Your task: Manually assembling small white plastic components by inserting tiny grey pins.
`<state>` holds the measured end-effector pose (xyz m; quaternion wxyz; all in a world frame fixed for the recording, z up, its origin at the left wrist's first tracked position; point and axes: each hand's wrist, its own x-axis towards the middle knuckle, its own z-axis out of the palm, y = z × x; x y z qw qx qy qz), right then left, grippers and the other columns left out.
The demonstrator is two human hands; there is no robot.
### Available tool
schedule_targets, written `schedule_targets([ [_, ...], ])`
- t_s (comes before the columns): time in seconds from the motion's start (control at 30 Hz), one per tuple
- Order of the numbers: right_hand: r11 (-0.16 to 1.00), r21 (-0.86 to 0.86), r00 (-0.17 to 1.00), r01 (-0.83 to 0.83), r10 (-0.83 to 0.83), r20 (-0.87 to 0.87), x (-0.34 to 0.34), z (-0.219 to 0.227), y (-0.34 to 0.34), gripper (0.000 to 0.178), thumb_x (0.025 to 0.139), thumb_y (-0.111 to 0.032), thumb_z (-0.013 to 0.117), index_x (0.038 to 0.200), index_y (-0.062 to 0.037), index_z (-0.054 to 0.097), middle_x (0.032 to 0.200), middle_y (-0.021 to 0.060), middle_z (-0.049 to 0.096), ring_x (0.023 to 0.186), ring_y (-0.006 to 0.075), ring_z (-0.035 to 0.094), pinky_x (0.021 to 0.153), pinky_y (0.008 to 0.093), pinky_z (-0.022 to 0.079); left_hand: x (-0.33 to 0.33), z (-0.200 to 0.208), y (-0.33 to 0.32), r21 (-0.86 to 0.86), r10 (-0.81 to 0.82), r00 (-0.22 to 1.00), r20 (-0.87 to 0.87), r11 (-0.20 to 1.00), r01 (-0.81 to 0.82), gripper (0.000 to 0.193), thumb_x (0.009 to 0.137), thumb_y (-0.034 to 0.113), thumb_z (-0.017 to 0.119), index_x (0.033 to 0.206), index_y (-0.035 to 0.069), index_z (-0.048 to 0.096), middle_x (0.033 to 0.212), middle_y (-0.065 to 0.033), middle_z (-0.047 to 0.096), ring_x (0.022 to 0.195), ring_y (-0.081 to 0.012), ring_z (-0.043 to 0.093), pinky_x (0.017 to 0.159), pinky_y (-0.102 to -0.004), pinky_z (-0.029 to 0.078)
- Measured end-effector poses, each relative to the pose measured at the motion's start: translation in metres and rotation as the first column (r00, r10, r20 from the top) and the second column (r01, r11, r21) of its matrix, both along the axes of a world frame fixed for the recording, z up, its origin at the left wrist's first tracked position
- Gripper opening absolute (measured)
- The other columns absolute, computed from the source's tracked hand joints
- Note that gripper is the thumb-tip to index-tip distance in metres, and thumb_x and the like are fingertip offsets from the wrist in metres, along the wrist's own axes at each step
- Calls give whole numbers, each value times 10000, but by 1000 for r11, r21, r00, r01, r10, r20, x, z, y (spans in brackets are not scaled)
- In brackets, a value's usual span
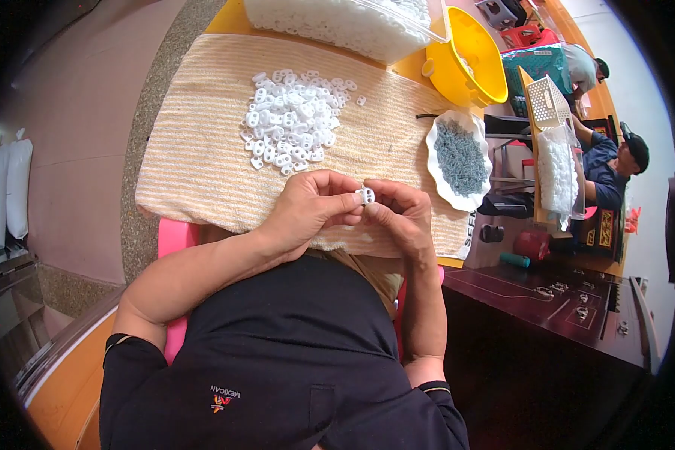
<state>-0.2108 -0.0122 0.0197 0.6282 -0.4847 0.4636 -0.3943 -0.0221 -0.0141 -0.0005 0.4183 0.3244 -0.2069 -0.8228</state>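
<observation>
White plastic piece [366,196], small and pierced with holes, held up between the two hands, just over the near part of the striped towel [195,135]. Left hand [307,201]: thumb and forefinger pinching the piece from its left side, other fingers curled in beneath. Right hand [405,216]: thumb and forefinger closed on the piece from the right, fingertips of both hands nearly meeting. Any further part between the fingers: too small to tell. Beyond the left hand, on the towel, a loose heap of similar white pieces [291,124], with a few strays around its edges. To the right, near the towel's edge, a wavy-rimmed white dish [469,202] with many small grey-blue parts [460,159] inside, too fine to make out singly. Farther back, at the far right corner of the yellow surface [408,67], a yellow bowl [493,75]; left of it, a clear box [436,31] filled with small white things.
</observation>
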Motion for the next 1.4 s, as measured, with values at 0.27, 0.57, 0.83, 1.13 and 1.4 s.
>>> schedule_targets([
  [0.27, 1000, -6, 999, -28, 28, 24, -3, -3, 0, 314, 838, 1, 682, 1138, 57, 609, 958, 99, 681, 838, 141, 651, 733, 249, 531, 1, 1, 0, 7, -13, 1000, 3, 1000, 13, 149, 874, 63, 657, 1004, -6, 628, 910, -76, 654, 790, -131, 646, 718, -253, 570],
  [0.57, 1000, 1, 999, -30, 30, 40, -5, -5, 1, 310, 843, 6, 672, 1141, 58, 606, 946, 105, 681, 822, 148, 654, 728, 254, 534, 1, 1, 0, 7, -20, 1000, -2, 1000, 20, 143, 874, 63, 657, 998, -5, 631, 900, -70, 658, 780, -122, 647, 706, -248, 568],
  [0.83, 999, -2, 997, -42, 42, 65, -5, -5, 0, 311, 843, 11, 668, 1142, 61, 604, 939, 111, 681, 813, 154, 657, 722, 258, 541, 1, 2, 0, 20, -35, 999, -5, 999, 35, 148, 868, 61, 664, 1001, 1, 636, 902, -66, 659, 777, -120, 646, 699, -247, 569],
  [1.13, 999, 35, 987, -27, 21, 162, -7, -8, 3, 308, 844, 13, 659, 1142, 65, 602, 956, 128, 675, 830, 174, 663, 728, 278, 556, 2, 3, -1, 29, -73, 996, -53, 997, 75, 142, 873, 63, 661, 999, 2, 637, 896, -63, 661, 767, -120, 651, 698, -243, 570],
  [1.4, 998, 41, 977, -49, 39, 208, -7, -8, 4, 306, 843, 33, 650, 1143, 65, 600, 980, 129, 672, 858, 176, 665, 753, 278, 558, 2, 4, -1, 40, -79, 995, -55, 996, 81, 139, 872, 64, 663, 990, -4, 639, 889, -71, 664, 756, -125, 653, 693, -245, 572],
])
